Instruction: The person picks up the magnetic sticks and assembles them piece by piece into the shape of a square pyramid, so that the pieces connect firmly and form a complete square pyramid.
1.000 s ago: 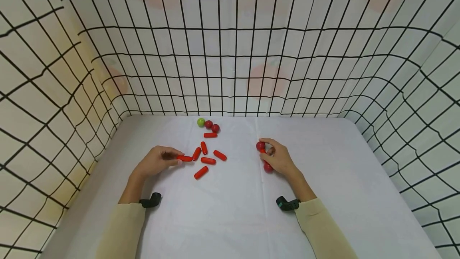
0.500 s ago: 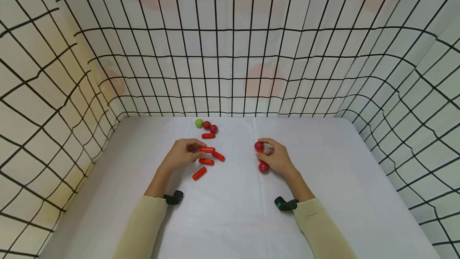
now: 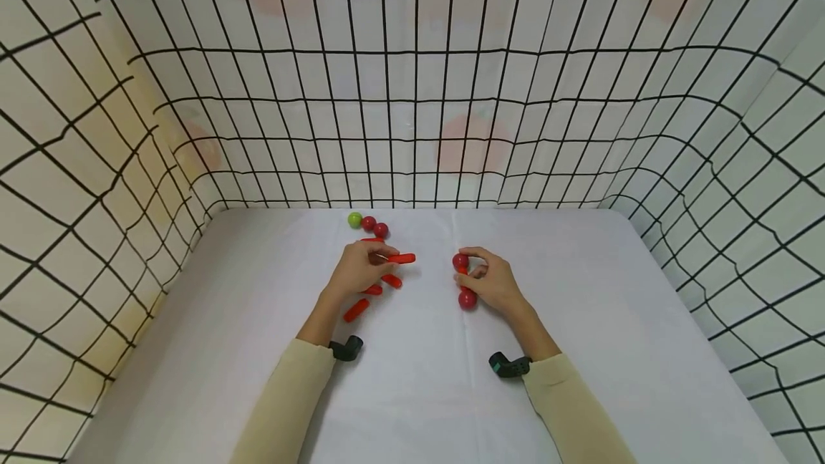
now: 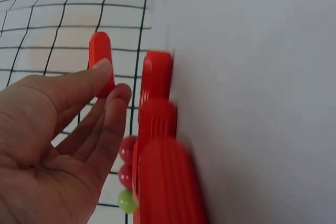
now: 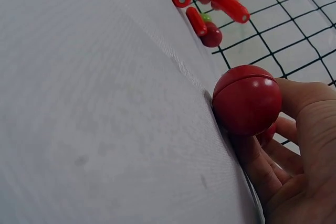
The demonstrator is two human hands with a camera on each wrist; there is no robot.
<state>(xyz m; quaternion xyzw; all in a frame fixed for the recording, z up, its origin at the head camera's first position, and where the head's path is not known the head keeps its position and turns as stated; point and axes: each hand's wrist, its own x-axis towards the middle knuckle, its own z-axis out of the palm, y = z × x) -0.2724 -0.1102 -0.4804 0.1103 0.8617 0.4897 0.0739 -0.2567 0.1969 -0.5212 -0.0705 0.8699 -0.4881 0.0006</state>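
My left hand pinches a short red stick between thumb and fingertips. In the left wrist view this ribbed stick is held up above the cloth. To the right, my right hand grips a red stick joined to a dark red ball at its far end and another red ball at its near end. The fingers hide much of that stick. Seen from the right wrist, the near ball fills the foreground, and the left hand's stick shows a silvery spot on its tip.
Below and behind my left hand lie several loose red sticks, some partly covered by it. A green ball and two red balls sit in a row at the back. Black wire mesh encloses the white-clothed table.
My left hand has carried its red stick right and slightly away from me, past the loose sticks towards the right hand. The right hand keeps its hold almost in place.
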